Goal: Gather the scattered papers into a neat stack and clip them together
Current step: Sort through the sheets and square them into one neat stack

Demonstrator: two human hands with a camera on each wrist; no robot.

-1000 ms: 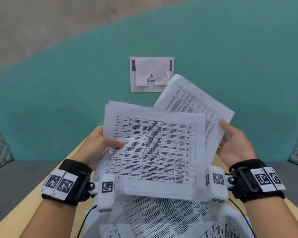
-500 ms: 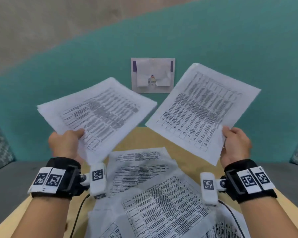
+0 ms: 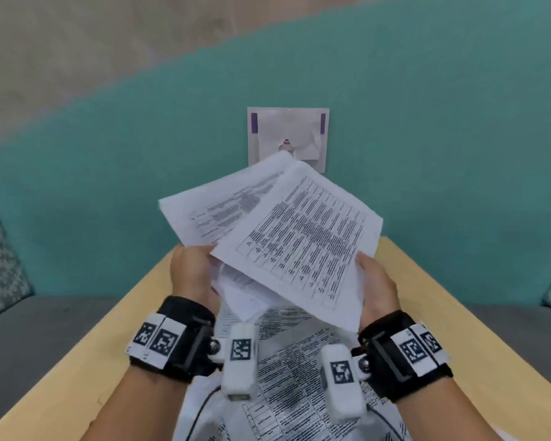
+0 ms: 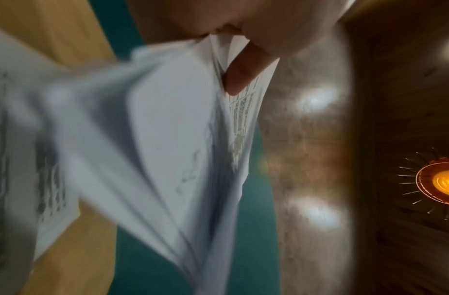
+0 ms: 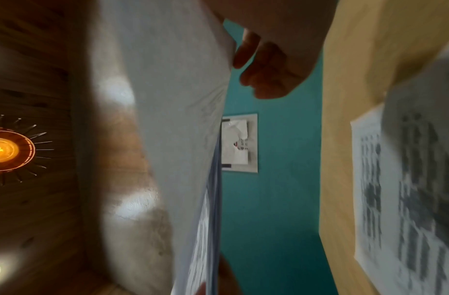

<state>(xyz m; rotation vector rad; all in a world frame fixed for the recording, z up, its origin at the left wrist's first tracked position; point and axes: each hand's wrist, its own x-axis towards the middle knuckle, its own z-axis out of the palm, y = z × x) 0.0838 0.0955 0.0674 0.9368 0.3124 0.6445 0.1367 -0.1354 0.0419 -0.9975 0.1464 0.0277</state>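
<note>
While more printed sheets (image 3: 299, 386) lie loose on the table (image 3: 433, 297) at the bottom of the frame, my left hand (image 3: 191, 272) pinches one bunch (image 3: 210, 214) and my right hand (image 3: 377, 288) grips another sheet (image 3: 303, 246) mid-frame, overlapping crookedly. Gathering step, I'd say; next I need to square these edges. Haven't spotted a clip.

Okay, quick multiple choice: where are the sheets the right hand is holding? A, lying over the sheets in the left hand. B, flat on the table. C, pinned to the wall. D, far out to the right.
A: the right hand holds its sheets overlapping the left hand's sheets above the table.
</note>
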